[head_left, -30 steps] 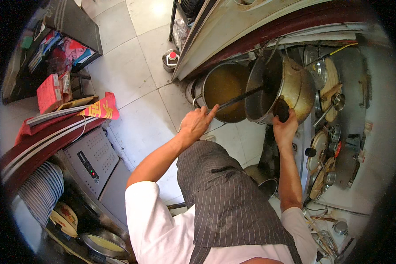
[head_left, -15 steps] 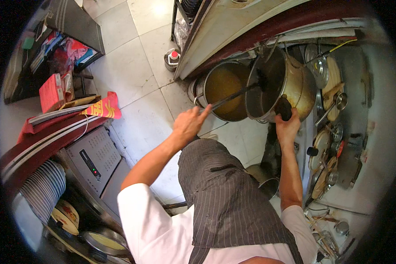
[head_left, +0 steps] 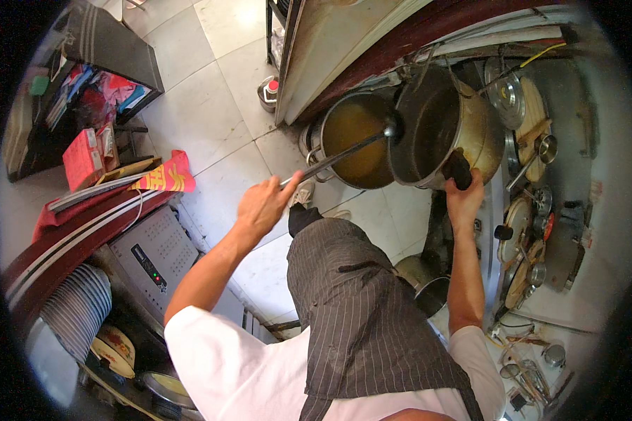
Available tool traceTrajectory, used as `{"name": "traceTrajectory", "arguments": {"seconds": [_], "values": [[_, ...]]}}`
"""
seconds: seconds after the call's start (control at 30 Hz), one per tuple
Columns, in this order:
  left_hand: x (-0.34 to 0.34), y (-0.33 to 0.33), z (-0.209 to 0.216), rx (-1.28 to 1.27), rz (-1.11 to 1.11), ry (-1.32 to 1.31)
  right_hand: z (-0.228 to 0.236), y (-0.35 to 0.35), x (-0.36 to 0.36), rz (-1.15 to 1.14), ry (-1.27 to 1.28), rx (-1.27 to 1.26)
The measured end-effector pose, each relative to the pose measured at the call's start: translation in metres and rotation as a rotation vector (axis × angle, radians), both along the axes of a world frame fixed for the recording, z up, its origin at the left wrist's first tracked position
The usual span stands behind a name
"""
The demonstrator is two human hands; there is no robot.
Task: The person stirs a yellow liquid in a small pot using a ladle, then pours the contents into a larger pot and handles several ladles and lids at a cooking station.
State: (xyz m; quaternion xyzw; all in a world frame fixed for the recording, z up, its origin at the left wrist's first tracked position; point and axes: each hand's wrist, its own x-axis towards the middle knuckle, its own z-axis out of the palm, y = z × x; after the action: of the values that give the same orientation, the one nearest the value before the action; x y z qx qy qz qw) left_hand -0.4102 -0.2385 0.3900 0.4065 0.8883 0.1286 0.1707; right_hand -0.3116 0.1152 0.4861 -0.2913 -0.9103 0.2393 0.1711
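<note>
My left hand [head_left: 261, 205] is closed around the handle of a long metal ladle [head_left: 344, 155]. The ladle's bowl is at the rim between two large pots. One pot [head_left: 319, 135] stands on the floor with yellowish-brown liquid [head_left: 354, 119] in it. A second big metal pot [head_left: 483, 140] is tilted, its mouth toward the liquid-filled one; its inside looks dark and wet. With my right hand [head_left: 465, 201] I grip this tilted pot at its lower side, by a dark handle or pad [head_left: 458, 170]. Whether the ladle's bowl holds anything cannot be made out.
Lids and ladles [head_left: 534, 154] hang or lean along the right wall. A smaller pot [head_left: 428, 281] sits low beside my apron. On the left are a grey control panel [head_left: 147, 256], stacked plates [head_left: 77, 302] and red boxes [head_left: 83, 160]. A red-capped jug [head_left: 268, 95] stands on the tiles.
My left hand has drawn back left and toward me. The ladle's bowl has come out of the tilted pot to its rim, beside the liquid. My right hand keeps its grip.
</note>
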Motion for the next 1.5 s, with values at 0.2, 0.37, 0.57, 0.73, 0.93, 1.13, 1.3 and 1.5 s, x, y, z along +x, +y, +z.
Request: {"name": "traceTrajectory", "arguments": {"seconds": [0.2, 0.37, 0.57, 0.73, 0.93, 1.13, 1.3, 1.5], "values": [[0.001, 0.086, -0.008, 0.079, 0.033, 0.013, 0.004, 0.006, 0.002, -0.077, -0.046, 0.021], [-0.006, 0.050, -0.006, -0.004, 0.013, 0.027, 0.008, 0.014, 0.004, -0.092, -0.009, -0.009], [-0.005, -0.004, 0.038, -0.178, -0.051, 0.088, 0.003, 0.041, 0.016, -0.144, 0.059, -0.092], [0.015, -0.017, 0.046, -0.176, 0.036, 0.025, 0.009, 0.073, 0.032, -0.330, 0.163, -0.161], [0.037, 0.005, 0.031, -0.083, 0.122, -0.103, -0.035, 0.175, 0.094, -0.580, 0.443, -0.586], [0.046, 0.037, 0.010, -0.049, 0.097, -0.190, -0.009, 0.155, 0.177, -0.795, 0.837, -0.944], [0.043, 0.090, -0.029, -0.155, 0.071, -0.124, -0.017, 0.131, 0.266, -0.936, 0.967, -1.039], [0.031, 0.173, -0.075, -0.362, 0.043, 0.089, -0.079, 0.124, 0.374, -1.259, 0.806, -1.000]]}}
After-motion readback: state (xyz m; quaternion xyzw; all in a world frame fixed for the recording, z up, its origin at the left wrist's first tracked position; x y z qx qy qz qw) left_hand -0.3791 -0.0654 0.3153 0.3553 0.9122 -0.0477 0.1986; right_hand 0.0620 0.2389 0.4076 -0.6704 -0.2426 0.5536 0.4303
